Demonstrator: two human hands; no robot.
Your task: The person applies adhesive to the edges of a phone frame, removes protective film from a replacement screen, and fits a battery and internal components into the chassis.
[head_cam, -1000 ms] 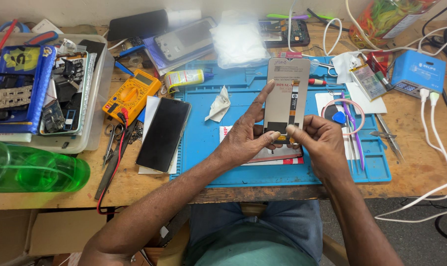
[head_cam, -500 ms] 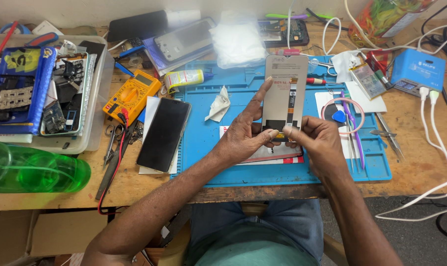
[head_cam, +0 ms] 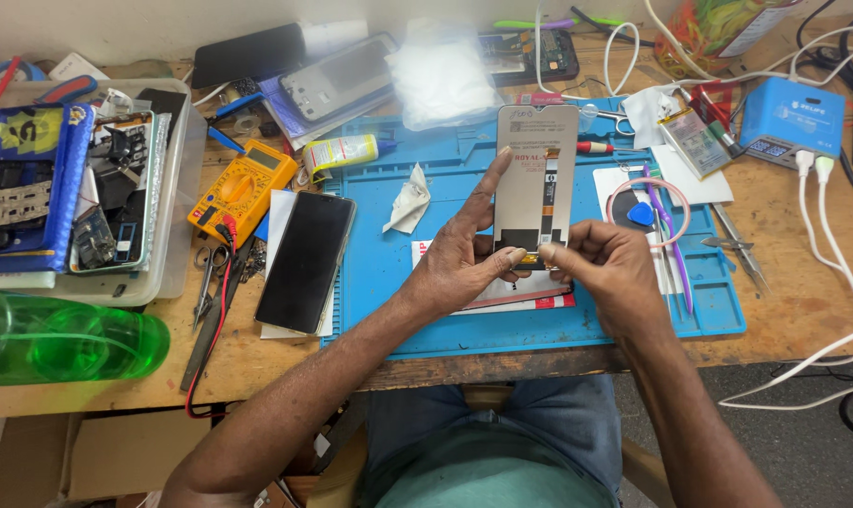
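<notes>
both hands meet at the lower end of a grey rectangular phone screen panel (head_cam: 536, 169), held over the blue silicone work mat (head_cam: 389, 282), long axis pointing away from the person. left hand (head_cam: 464, 263) pinches its bottom edge, index finger lying up the panel's left side; right hand (head_cam: 605, 268) pinches the orange flex tab. clear plastic tray (head_cam: 177, 207) left of mat holds phone parts.

Bright, even light from above; soft, short shadows under the left hand (head_cam: 459, 263) and right hand (head_cam: 607, 268). Washed-out glare on the plastic bag (head_cam: 442, 80) beyond them. Sharp at centre; slight wide-angle bending toward the bench (head_cam: 803, 301) edges.
</notes>
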